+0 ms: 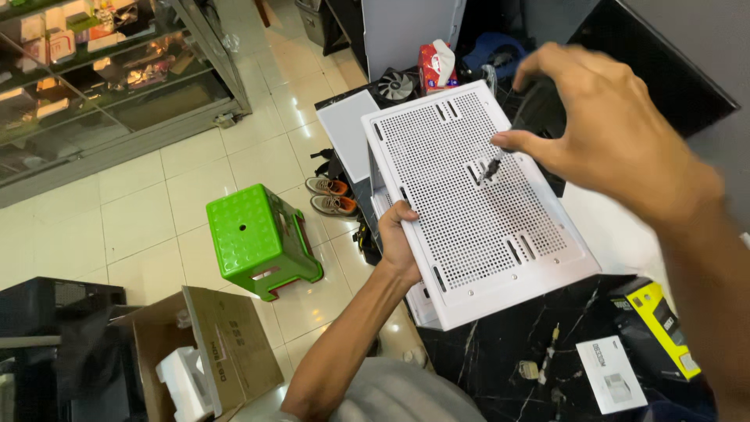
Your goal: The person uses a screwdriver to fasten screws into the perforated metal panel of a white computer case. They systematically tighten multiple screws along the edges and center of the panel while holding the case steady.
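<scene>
- Step in hand, as judged from the frame: handling of a white perforated panel (469, 203), apparently the side or top plate of a white computer case (422, 301) that lies beneath it at frame centre.
- Left hand (398, 238): closed on the panel's left edge, thumb on top, fingers hidden under the rim. It carries the panel at a tilt above the case.
- Right hand (601, 133): hovers over the upper right part of the panel, fingers curled, thumb and forefinger narrowed to a pinch. Just below the fingertips sits a small dark fastener (491, 167) on the mesh. Whether the fingers touch it cannot be told.
- Next move, as a judgement: it calls for a fine pinch on the small part while the left hand keeps the panel steady; a slip could drop the part through the perforations.
- Panel location: centre of the frame, over the edge of the black marble desk (500, 367).
- Containers: an open cardboard box (226, 344) at lower left holds white foam packing (183, 379); its further contents are hidden. A glass display cabinet (117, 86) at upper left holds small boxed goods, too blurred to identify.
- Other items: a green plastic stool (258, 238) on the tiled floor, a pair of shoes (332, 195) beside it, a yellow and black box (664, 324) and a white leaflet (613, 383) on the desk at lower right.
</scene>
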